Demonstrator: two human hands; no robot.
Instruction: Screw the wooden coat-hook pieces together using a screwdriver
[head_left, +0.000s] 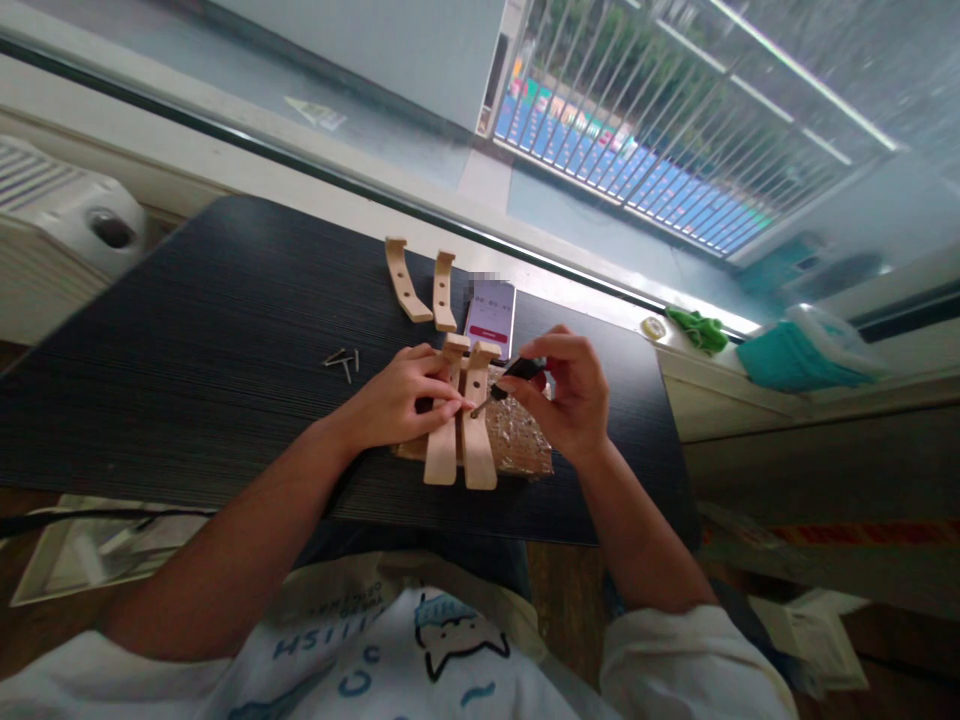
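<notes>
Two pale curved wooden hooks lie side by side on a wrapped brown block: a left hook [441, 462] and a right hook [480, 460]. My left hand [409, 395] rests across the left hook, thumb and finger pinched together beside the lower hole of the right one. What they pinch is too small to make out. A short black-handled screwdriver [517, 380] is gripped in my right hand [574, 395]. It slants down to the left, its tip at that lower hole. Under the hooks shows the brown block [521, 430], covered in clear film.
Two more wooden hooks [405, 280] lie farther back, near a phone [491, 312] with a lit screen. Several loose screws [345, 362] are on the black table [225, 350] at left. A tape roll [653, 328] and green cloth [697, 330] sit on the windowsill.
</notes>
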